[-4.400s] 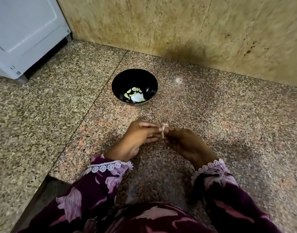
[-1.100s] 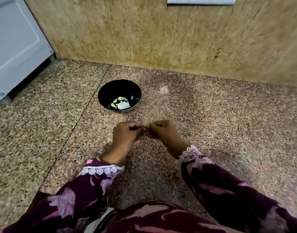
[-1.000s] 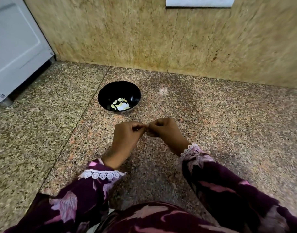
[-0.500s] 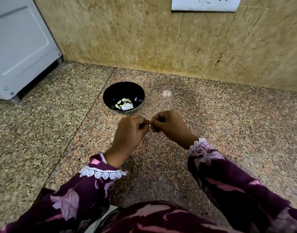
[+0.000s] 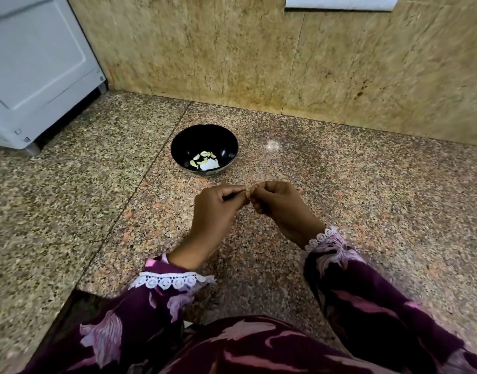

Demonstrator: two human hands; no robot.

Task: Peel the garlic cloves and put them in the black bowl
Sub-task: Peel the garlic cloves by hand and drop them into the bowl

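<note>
The black bowl (image 5: 204,136) stands on the granite counter, with several pale peeled garlic cloves (image 5: 203,160) at its bottom. Just in front of it my left hand (image 5: 215,211) and my right hand (image 5: 278,205) meet fingertip to fingertip above the counter, fingers curled. Between the fingertips they pinch a small garlic clove (image 5: 250,190), almost wholly hidden by the fingers.
A white appliance (image 5: 35,66) stands at the far left on the counter. A beige stone wall (image 5: 259,63) runs along the back, with a white socket plate (image 5: 340,2) at the top. The counter's front edge drops off at the lower left (image 5: 70,290).
Since 4.4 s ago the loose strip of garlic skin between my fingers has gone from view. My hands have stayed together and moved closer to the bowl; the camera has tilted.
</note>
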